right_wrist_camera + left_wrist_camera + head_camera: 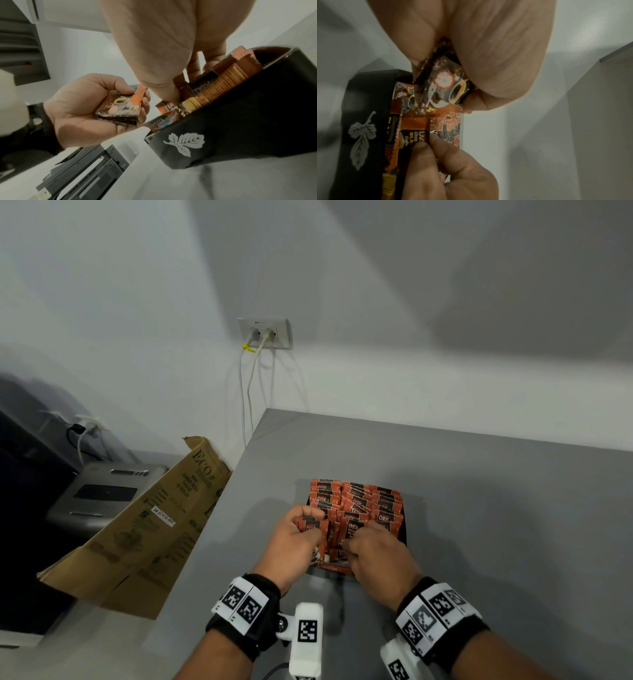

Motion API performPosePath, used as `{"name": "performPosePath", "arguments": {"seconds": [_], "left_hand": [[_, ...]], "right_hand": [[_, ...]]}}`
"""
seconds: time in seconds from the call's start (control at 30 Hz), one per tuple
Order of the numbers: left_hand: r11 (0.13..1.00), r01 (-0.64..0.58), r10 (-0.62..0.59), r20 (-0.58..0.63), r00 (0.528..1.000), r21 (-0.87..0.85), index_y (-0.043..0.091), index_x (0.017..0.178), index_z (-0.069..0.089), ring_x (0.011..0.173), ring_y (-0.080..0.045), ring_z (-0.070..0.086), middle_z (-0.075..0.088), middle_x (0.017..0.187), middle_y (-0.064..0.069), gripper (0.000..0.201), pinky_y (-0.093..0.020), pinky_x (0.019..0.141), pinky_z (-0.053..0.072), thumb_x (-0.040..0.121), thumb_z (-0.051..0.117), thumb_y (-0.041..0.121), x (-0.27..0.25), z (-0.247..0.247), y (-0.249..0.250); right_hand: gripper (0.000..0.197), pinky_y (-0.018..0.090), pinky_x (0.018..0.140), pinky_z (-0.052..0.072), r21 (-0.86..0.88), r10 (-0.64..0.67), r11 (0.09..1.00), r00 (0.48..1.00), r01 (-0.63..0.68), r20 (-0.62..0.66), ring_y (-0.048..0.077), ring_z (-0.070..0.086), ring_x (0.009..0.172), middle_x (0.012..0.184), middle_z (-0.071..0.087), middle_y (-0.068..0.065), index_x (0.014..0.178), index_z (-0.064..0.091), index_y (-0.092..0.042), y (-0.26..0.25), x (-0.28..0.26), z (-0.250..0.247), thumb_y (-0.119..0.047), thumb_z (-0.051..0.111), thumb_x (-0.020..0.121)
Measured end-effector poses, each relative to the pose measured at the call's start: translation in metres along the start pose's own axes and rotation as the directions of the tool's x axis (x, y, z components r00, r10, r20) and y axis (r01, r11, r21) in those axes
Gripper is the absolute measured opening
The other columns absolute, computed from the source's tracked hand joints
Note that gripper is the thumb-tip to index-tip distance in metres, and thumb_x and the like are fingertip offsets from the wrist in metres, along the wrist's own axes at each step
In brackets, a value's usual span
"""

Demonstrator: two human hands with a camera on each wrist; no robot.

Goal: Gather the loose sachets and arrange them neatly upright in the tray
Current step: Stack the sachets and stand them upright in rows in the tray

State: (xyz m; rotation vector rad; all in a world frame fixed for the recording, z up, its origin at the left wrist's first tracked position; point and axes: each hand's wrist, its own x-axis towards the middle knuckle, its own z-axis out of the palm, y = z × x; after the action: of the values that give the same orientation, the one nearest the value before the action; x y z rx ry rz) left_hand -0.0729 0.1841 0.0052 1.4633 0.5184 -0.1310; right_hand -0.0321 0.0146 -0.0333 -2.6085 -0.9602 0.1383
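A: From the head view, my left hand grips a small stack of sachets over the tray, which stands mid-bench, nearer the front edge. The rows look crowded.

B: Left wrist view?

A: My right hand pinches one standing sachet. Pull too hard and its neighbours could topple.

B: Right wrist?

A: The stack sits loose in curled fingers; it could slip out beside the tray wall.
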Motion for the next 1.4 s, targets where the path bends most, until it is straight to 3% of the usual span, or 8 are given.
{"name": "performPosePath", "arguments": {"seconds": [0.17, 0.27, 0.43, 0.7, 0.83, 1.03, 1.3, 1.4], "left_hand": [[1.0, -0.016, 0.016, 0.009, 1.0, 0.0, 0.019, 0.101, 0.066, 0.076, -0.037, 0.061, 0.068, 0.098, -0.032, 0.037, -0.07, 0.077, 0.048, 0.072, 0.054, -0.001, -0.001, 0.002, 0.0], [1.0, -0.023, 0.023, 0.015, 1.0, 0.009, 0.017, 0.103, 0.065, 0.078, -0.038, 0.06, 0.067, 0.099, -0.034, 0.036, -0.068, 0.076, 0.049, 0.078, 0.053, -0.006, -0.001, 0.003, -0.001], [1.0, -0.018, 0.018, 0.034, 0.999, 0.005, 0.01, 0.108, 0.061, 0.079, -0.037, 0.067, 0.072, 0.1, -0.026, 0.037, -0.06, 0.078, 0.054, 0.085, 0.047, -0.015, -0.003, 0.001, 0.001], [1.0, -0.002, 0.002, 0.03, 1.0, 0.009, 0.013, 0.109, 0.062, 0.083, -0.043, 0.068, 0.072, 0.101, -0.022, 0.037, -0.063, 0.081, 0.051, 0.082, 0.053, -0.011, 0.001, 0.0, -0.003], [1.0, -0.017, 0.016, 0.046, 0.999, 0.019, 0.015, 0.107, 0.061, 0.077, -0.035, 0.056, 0.072, 0.086, -0.019, 0.037, -0.051, 0.076, 0.043, 0.079, 0.061, -0.01, 0.002, 0.004, -0.004], [0.996, -0.092, 0.086, 0.219, 0.972, 0.016, 0.017, 0.11, 0.058, 0.076, -0.032, 0.053, 0.066, 0.088, -0.021, 0.045, -0.046, 0.071, 0.042, 0.073, 0.075, 0.001, -0.002, 0.016, 0.003], [0.998, -0.056, 0.055, 0.112, 0.992, 0.006, 0.017, 0.112, 0.054, 0.067, -0.028, 0.055, 0.065, 0.08, -0.015, 0.035, -0.044, 0.073, 0.045, 0.087, 0.063, -0.005, 0.005, 0.01, 0.008], [0.999, -0.033, 0.031, 0.068, 0.997, 0.028, 0.019, 0.112, 0.055, 0.073, -0.029, 0.054, 0.064, 0.077, -0.013, 0.034, -0.046, 0.074, 0.044, 0.088, 0.057, -0.006, 0.007, 0.005, 0.003]], "right_hand": [[0.014, 0.022, 0.084, 0.042, -0.113, -0.096, 0.989, 0.995, 0.094, -0.006, 0.005, 0.052, 0.059, 0.059, 0.057, -0.012, 0.062, 0.068, -0.027, -0.006, -0.003, -0.003, -0.02, 0.078, 0.069], [0.017, 0.022, 0.069, 0.051, -0.124, -0.107, 0.987, 0.994, 0.106, -0.002, 0.005, 0.049, 0.057, 0.055, 0.055, -0.013, 0.057, 0.069, -0.025, -0.012, -0.006, -0.007, -0.027, 0.081, 0.069], [0.027, 0.022, 0.084, 0.039, 0.13, -0.005, 0.992, 1.0, 0.005, 0.005, 0.01, 0.051, 0.085, 0.086, 0.065, -0.01, 0.094, 0.075, -0.024, -0.012, -0.011, -0.01, -0.035, 0.051, 0.093], [0.033, 0.026, 0.099, 0.044, 0.291, 0.137, 0.943, 0.985, -0.161, 0.102, 0.006, 0.052, 0.107, 0.112, 0.065, -0.011, 0.119, 0.069, -0.024, 0.004, -0.012, -0.021, -0.026, 0.064, 0.086], [0.034, 0.007, 0.078, 0.045, 0.395, 0.194, 0.895, 0.978, -0.209, 0.079, -0.004, 0.056, 0.09, 0.099, 0.061, -0.018, 0.12, 0.068, -0.023, 0.009, -0.012, -0.033, -0.014, 0.065, 0.088], [0.029, 0.013, 0.076, 0.052, 0.738, 0.263, 0.656, 0.964, -0.157, -0.029, -0.003, 0.067, 0.083, 0.091, 0.072, -0.011, 0.111, 0.071, -0.028, 0.0, -0.007, -0.059, -0.013, 0.074, 0.086], [0.021, 0.017, 0.071, 0.049, 0.555, 0.364, 0.804, 0.916, -0.215, -0.172, 0.004, 0.066, 0.078, 0.082, 0.071, -0.013, 0.079, 0.07, -0.032, 0.041, 0.003, -0.091, -0.012, 0.074, 0.086], [0.024, 0.015, 0.072, 0.047, 0.385, 0.329, 0.877, 0.943, -0.286, -0.049, 0.001, 0.063, 0.081, 0.086, 0.068, -0.013, 0.081, 0.067, -0.033, 0.055, -0.003, -0.088, -0.011, 0.071, 0.088]]}}
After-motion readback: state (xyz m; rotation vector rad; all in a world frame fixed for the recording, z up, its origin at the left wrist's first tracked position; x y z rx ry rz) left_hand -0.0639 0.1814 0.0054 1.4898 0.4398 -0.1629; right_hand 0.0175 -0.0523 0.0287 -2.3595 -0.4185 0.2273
